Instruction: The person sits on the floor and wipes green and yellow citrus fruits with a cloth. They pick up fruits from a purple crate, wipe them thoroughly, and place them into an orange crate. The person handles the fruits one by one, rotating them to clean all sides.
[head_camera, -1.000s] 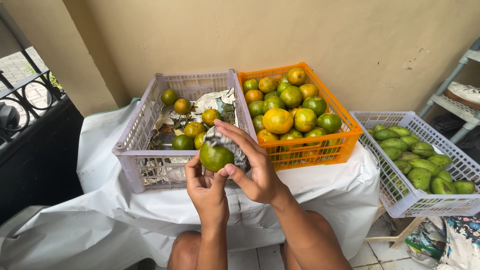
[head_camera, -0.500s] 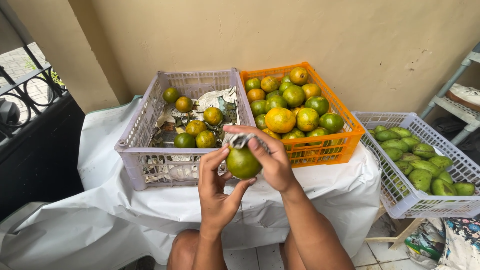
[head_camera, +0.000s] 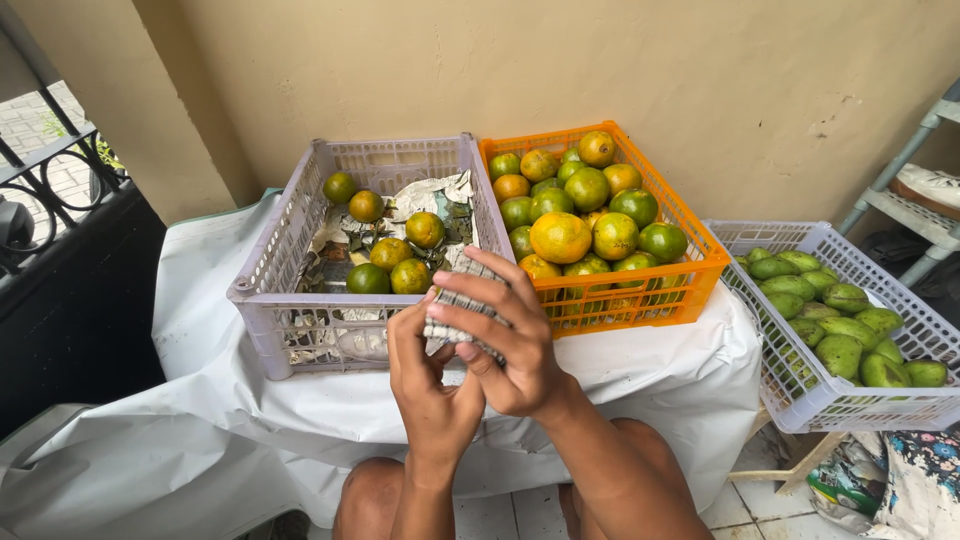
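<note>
Left hand (head_camera: 432, 385): raised in the near middle of the scene, palm turned up and to the right, fingers (head_camera: 405, 335) pointing away toward the far side and slightly curled.
Right hand (head_camera: 505, 340): laid over the left from the right, back of the hand up, fingers (head_camera: 470, 295) spread and bent down to the left.
Grip: both hands were cupped together, closed around something mostly hidden between them.
Forearms: both rose from the near edge, the left nearly upright, the right slanting in from the near right.
Wrists: the right was bent inward, the left was straight.
Knees: bare, low at the near edge beneath the arms.
</note>
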